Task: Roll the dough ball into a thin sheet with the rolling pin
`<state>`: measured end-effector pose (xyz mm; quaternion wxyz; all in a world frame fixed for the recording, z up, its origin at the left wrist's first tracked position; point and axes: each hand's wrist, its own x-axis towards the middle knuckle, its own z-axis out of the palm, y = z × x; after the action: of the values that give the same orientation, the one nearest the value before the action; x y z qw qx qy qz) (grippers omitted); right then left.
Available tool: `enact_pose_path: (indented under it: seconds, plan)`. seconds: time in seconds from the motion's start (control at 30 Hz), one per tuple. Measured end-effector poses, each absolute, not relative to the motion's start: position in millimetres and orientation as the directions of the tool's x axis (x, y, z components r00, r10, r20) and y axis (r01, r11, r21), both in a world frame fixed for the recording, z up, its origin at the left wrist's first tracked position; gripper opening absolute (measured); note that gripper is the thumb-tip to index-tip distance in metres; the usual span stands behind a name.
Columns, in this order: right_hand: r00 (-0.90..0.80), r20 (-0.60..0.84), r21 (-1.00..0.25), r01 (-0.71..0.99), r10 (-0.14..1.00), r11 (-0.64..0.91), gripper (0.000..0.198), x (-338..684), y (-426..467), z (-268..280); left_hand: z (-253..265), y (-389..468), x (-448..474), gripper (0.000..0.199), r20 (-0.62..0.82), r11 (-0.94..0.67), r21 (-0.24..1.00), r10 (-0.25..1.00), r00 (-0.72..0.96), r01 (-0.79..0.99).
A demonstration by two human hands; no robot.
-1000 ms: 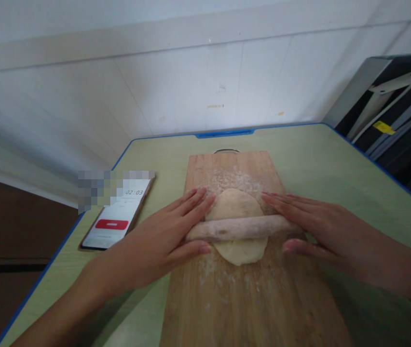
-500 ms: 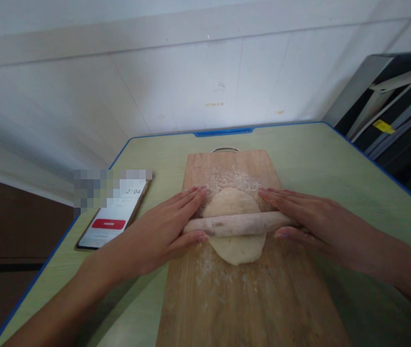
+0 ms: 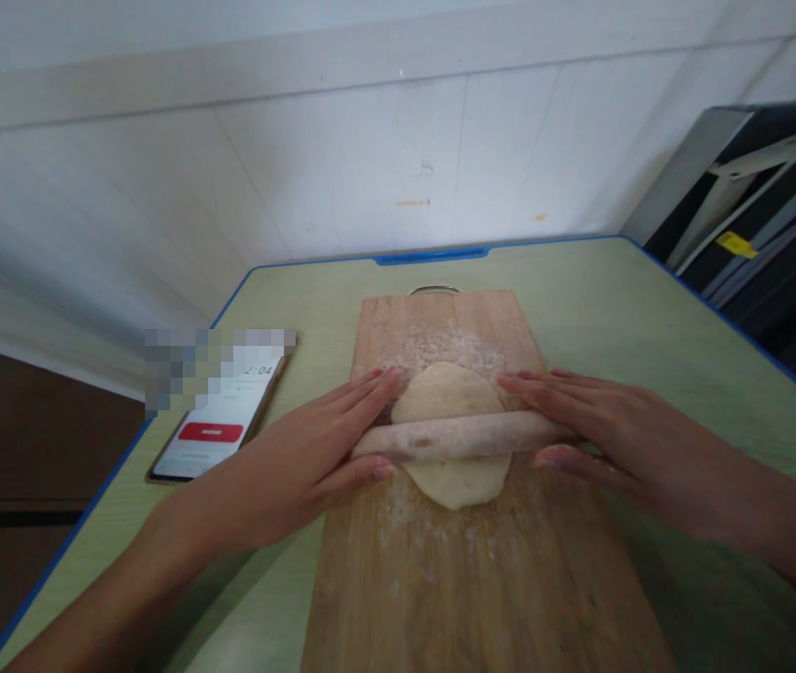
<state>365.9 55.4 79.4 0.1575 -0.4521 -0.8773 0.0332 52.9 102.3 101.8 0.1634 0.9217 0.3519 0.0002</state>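
So I've got a wooden board [image 3: 482,589] on the worktop [image 3: 300,304], with flattened dough [image 3: 458,481] on it and a rolling pin [image 3: 454,436] lying right across. My left hand [image 3: 310,444] is palm-down on the pin at the board's left edge, my right hand [image 3: 601,425] likewise at its right edge, fingers stretched out. Flour's [image 3: 440,341] dusted over the board, and my phone's [image 3: 230,416] left of it.

In dim, diffuse light, a pale green desk [image 3: 580,290] with blue edging [image 3: 433,255] stands at a white panelled wall [image 3: 342,168] bearing a horizontal trim band [image 3: 230,82] and small yellowish stains [image 3: 540,217], with a dark-framed unit [image 3: 689,168] carrying a yellow label [image 3: 737,245] at right and a brown surface [image 3: 26,430] at lower left.
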Motion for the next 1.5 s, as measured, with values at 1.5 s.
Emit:
enact_pose_path:
  seconds: [1.5]
  plan:
    - [-0.526,0.289,-0.157,0.798,0.8,0.582,0.052,363.5,56.2,84.5,106.8,98.6,56.3,0.073,-0.138,-0.705,0.316,0.628,0.766,0.635]
